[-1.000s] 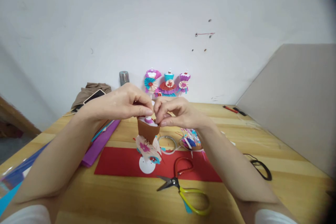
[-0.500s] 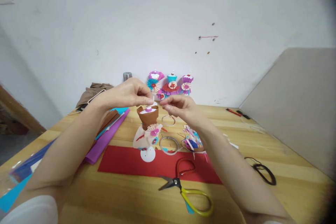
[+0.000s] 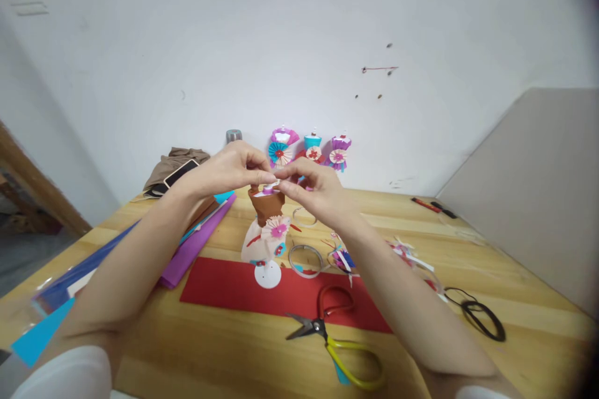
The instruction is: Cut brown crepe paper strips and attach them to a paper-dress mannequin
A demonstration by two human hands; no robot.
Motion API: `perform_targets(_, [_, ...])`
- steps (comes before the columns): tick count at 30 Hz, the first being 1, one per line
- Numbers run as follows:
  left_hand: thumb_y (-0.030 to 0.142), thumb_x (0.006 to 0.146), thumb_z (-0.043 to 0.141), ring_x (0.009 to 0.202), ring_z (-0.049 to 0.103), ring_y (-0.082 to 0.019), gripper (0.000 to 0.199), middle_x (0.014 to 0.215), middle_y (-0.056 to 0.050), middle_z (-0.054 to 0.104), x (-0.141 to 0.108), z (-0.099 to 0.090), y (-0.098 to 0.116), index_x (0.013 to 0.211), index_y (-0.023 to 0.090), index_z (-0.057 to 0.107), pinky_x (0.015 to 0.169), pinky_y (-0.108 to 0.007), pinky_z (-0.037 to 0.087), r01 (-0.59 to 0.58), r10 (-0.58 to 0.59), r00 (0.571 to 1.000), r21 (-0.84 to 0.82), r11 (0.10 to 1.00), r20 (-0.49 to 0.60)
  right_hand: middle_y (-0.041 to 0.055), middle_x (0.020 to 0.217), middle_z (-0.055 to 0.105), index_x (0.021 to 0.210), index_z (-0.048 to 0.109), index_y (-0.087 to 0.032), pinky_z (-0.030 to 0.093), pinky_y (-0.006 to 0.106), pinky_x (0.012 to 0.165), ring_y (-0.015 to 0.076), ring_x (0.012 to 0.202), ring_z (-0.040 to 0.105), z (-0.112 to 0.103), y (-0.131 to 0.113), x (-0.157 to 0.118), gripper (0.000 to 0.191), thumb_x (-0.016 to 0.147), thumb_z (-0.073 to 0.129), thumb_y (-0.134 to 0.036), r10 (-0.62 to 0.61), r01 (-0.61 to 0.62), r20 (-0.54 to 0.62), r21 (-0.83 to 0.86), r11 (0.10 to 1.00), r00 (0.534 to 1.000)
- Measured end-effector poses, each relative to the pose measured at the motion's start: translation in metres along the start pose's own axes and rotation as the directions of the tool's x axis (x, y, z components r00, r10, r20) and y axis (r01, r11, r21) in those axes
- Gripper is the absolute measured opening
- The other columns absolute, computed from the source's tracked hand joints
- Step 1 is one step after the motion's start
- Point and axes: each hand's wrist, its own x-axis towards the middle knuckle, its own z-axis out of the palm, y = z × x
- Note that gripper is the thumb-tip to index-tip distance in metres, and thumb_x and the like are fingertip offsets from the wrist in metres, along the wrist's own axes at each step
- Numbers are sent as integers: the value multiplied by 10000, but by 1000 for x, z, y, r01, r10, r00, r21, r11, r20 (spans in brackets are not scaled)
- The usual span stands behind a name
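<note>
A miniature dress form in brown and cream paper, with a pleated paper rosette on its front, is right below my hands. A round white disc shows under its skirt. My left hand pinches thumb against fingers just over the form's white and purple neck. From the other side, my right hand is closed in a pinch, its fingertips meeting the left ones. Something small and white shows between the fingertips, but the fingers cover most of it.
Red paper lies under open scissors with red and yellow handles. Purple paper is at left, tape rolls and paper scraps at right. Decorated dress forms stand by the wall. A black cord loop lies far right.
My right hand has moved left, so its fingertips now meet my left hand's above the dress form. The left hand keeps its pinch there. The whole view has shifted slightly.
</note>
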Motion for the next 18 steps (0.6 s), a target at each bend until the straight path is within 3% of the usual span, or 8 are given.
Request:
perform_targets(7, [293, 683, 740, 532, 447, -80, 234, 543, 43, 514, 0, 3, -12, 631, 140, 570, 488, -202, 320, -8, 56, 956, 166, 986, -287, 7, 660, 626, 690, 661, -142, 381, 257, 585, 113, 622, 517, 4, -3, 22, 214, 725, 714, -346, 26, -36, 168, 56, 998, 986])
perform_targets(10, [320, 721, 699, 576, 495, -96, 217, 596, 13, 583, 0, 2, -14, 646, 134, 615, 534, -213, 373, -45, 70, 968, 110, 993, -240, -11, 622, 591, 654, 617, -145, 370, 251, 574, 100, 590, 489, 7, 1, 25, 188, 701, 711, -301, 31, -44, 178, 73, 996, 983])
perform_targets(14, [355, 758, 654, 651, 562, -126, 234, 691, -26, 667, -1, 0, -15, 688, 135, 697, 599, -240, 429, -87, 92, 976, 33, 996, -200, -29, 591, 546, 607, 520, -170, 355, 244, 547, 94, 565, 461, 11, 0, 28, 220, 673, 709, -260, -2, -5, 111, 66, 998, 994])
perform_targets(18, [320, 797, 615, 778, 618, -163, 204, 815, -51, 708, -9, 0, -23, 789, 154, 733, 706, -267, 469, -87, 93, 940, 34, 996, -328, -32, 625, 568, 692, 513, -181, 355, 241, 536, 93, 559, 459, 12, -1, 30, 186, 657, 694, -197, -11, 5, 72, 82, 997, 997])
